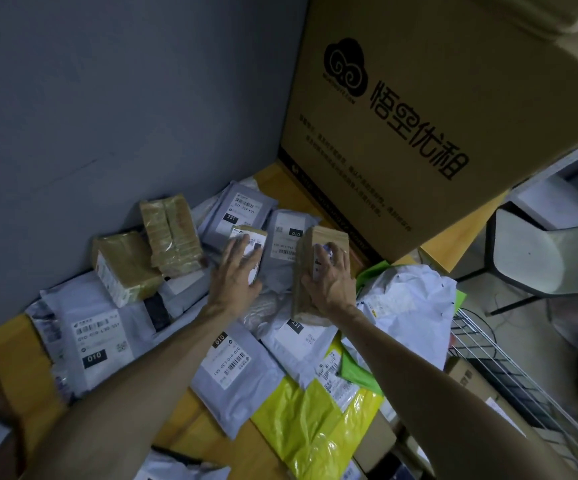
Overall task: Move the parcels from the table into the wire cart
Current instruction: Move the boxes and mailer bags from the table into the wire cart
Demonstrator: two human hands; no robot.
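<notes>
Parcels lie heaped on a yellow table (7,344). My left hand (235,271) lies on a small brown box with a white label (253,239), fingers curled over its top and thumb at its near side. My right hand (329,278) grips a longer brown taped box (318,240) from above, fingers spread over its label. Around them lie grey mailer bags (235,372), two more taped brown boxes (173,237) (125,268) and a yellow bag (315,424). The wire cart (509,372) stands at the lower right, past the table's edge.
A big printed cardboard carton (436,109) stands at the table's back right against the grey wall (107,98). A white chair (544,258) is on the right beyond the table. A cardboard box (467,375) lies inside the wire cart.
</notes>
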